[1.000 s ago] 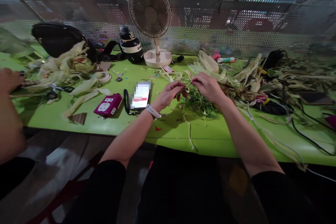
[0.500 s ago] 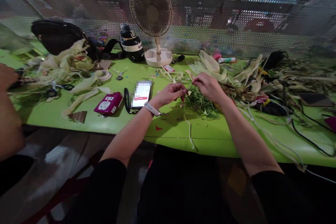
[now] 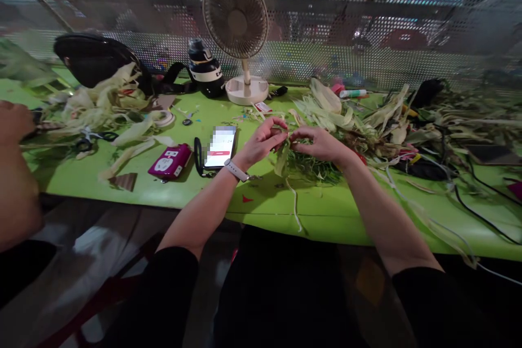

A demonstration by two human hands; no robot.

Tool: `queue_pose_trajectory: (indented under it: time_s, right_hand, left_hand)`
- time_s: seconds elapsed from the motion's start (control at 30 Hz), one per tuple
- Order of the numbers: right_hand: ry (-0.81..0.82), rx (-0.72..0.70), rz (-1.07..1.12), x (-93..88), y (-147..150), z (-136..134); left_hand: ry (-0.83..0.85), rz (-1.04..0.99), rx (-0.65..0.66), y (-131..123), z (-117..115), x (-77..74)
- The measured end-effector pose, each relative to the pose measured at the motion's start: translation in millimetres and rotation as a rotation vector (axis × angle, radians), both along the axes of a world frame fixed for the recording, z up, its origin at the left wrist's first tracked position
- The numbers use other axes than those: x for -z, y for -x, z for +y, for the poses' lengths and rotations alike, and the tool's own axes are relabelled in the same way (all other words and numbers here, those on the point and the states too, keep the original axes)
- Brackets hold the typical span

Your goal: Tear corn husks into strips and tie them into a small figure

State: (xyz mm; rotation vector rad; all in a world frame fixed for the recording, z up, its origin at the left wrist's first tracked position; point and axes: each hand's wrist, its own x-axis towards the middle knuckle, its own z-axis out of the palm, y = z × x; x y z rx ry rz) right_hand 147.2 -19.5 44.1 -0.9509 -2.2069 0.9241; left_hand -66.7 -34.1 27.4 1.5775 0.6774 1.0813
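Note:
My left hand (image 3: 267, 141) is closed in a pinch on a strip of corn husk (image 3: 281, 163), whose pale green end hangs below the fingers. Bent inward, the fingers of my right hand (image 3: 313, 144) meet the left fingertips at the husk's upper end; the exact pinch point is small and partly hidden. Under and behind the right hand lies a heap of thin green shreds (image 3: 322, 169). A white cord (image 3: 294, 204) trails toward the table's front edge, near a small red scrap (image 3: 247, 199). A pale watch band circles my left wrist.
Left of my hands lie a lit phone (image 3: 221, 147) and a magenta case (image 3: 170, 162). Behind stand a fan (image 3: 244, 89) and a dark bottle (image 3: 207, 73). Husk piles flank both sides, with scissors (image 3: 95, 138) at left and cables at right. Another person's arm (image 3: 16, 174) rests far left.
My right hand has moved slightly down and left, its fingers coming closer to the left hand. A wider green piece of husk now hangs below my left fingers.

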Motion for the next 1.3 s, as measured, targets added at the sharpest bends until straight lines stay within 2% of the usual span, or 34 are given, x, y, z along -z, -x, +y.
queue_pose_trajectory:
  time_s: [0.2,0.33,0.5,0.77,0.87,1.0,1.07,1.2,1.3]
  right_hand:
    - [-0.197,0.084,0.025,-0.7,1,-2]
    - [-0.357,0.121,-0.056,1.4,5,-4]
    - [-0.369,0.205,-0.073,5.5,6,-3]
    - [-0.463,0.152,-0.044,1.3,2,-2]
    - [-0.357,0.158,-0.034,-0.4,-2,0]
    - [0.019,0.16,0.013,2.0,-2,2]
    - [0.144,0.173,0.103,5.6,5,2]
    - [0.218,0.265,0.418,12.5,21,0]
    - [0.251,0.29,0.52,13.8,29,-3]
  left_hand:
    - [0.085,0.112,-0.145,-3,10,7.2]
    - [0.049,0.125,-0.19,-5,13,7.6]
    - [0.114,0.121,-0.179,-3,11,5.2]
    - [-0.069,0.214,-0.197,-3,8,3.4]
    - [-0.128,0.253,-0.209,-2,9,2.3]
    - [-0.235,0.296,-0.143,-1,9,2.0]
    - [-0.255,0.299,-0.126,-3,8,3.1]
    - [-0.213,0.278,-0.109,-8,5,6.6]
    - [-0.112,0.227,-0.042,-11,3,8.6]
